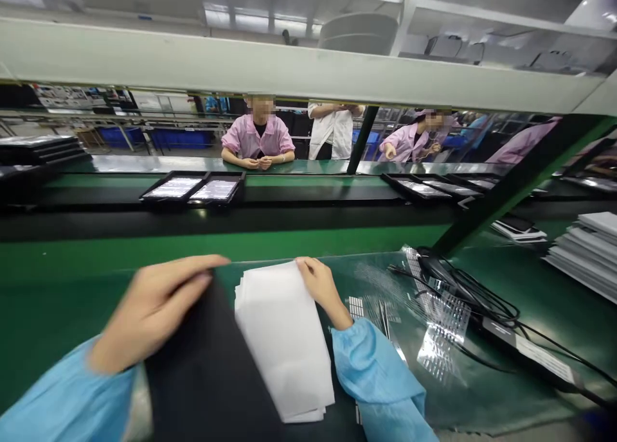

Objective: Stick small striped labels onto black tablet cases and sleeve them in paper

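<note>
My left hand (154,307), slightly blurred, is closed on the upper edge of a flat black sheet (207,371), which leans in front of me and runs out of the bottom of the view. Beside it lies a stack of white paper sheets (284,339) with uneven edges. My right hand (321,286) pinches the top right corner of that stack; how many sheets are between the fingers is hidden. Just right of my right wrist are tweezers (384,318) and a small white label sheet (355,307) on the green mat (395,275).
Black cables (482,300), a power strip (530,352) and clear label sheets (441,333) lie to the right. Farther right stands a pile of white slabs (585,256). Black trays (193,188) sit on the conveyor (308,214) ahead. A slanted dark post (511,185) rises at right. Co-workers (258,140) are across.
</note>
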Demonstrator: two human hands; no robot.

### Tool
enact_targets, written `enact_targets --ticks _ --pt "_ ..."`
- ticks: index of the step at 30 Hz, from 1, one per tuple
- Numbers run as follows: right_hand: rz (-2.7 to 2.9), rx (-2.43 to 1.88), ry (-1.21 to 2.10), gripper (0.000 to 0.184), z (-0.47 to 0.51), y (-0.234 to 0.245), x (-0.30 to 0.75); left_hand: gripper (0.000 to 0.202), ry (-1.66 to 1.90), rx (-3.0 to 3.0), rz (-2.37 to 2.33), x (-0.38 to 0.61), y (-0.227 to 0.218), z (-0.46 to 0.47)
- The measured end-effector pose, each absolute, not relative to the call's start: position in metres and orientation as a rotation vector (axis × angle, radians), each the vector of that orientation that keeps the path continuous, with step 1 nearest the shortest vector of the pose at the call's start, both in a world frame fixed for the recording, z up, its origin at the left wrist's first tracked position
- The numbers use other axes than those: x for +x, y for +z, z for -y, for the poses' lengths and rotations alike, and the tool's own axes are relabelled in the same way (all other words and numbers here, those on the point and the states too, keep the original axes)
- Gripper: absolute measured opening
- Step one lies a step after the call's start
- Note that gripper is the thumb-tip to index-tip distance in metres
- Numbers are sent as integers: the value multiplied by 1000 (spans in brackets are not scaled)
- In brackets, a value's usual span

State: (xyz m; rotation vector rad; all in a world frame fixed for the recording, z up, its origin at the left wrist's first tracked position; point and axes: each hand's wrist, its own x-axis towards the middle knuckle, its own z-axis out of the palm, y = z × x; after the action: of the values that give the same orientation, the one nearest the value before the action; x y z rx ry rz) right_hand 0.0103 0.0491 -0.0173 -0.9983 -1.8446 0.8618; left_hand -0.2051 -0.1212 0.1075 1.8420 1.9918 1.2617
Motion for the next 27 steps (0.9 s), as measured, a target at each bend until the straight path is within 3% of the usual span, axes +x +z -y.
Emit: enact_targets --ticks 3,6,12,17,21,27 --pt "1763 -1094 864 34 -44 -24 13 37 634 2386 -1591 -170 89 60" --pt "1666 -1199 899 42 -25 -34 29 33 518 2466 -1533 -140 55 9" --pt "1519 -1336 1078 46 32 -52 53 44 798 2172 -1806 -164 11 36" --pt "1335 -1108 1505 51 57 -49 25 57 1436 913 -1665 -177 -22 117" --pt "1215 -1061 1659 57 77 -50 -18 60 1535 557 -1580 -161 -25 153" --pt "1117 -1056 1734 58 110 -50 -63 64 1384 666 -1906 -204 -16 183"
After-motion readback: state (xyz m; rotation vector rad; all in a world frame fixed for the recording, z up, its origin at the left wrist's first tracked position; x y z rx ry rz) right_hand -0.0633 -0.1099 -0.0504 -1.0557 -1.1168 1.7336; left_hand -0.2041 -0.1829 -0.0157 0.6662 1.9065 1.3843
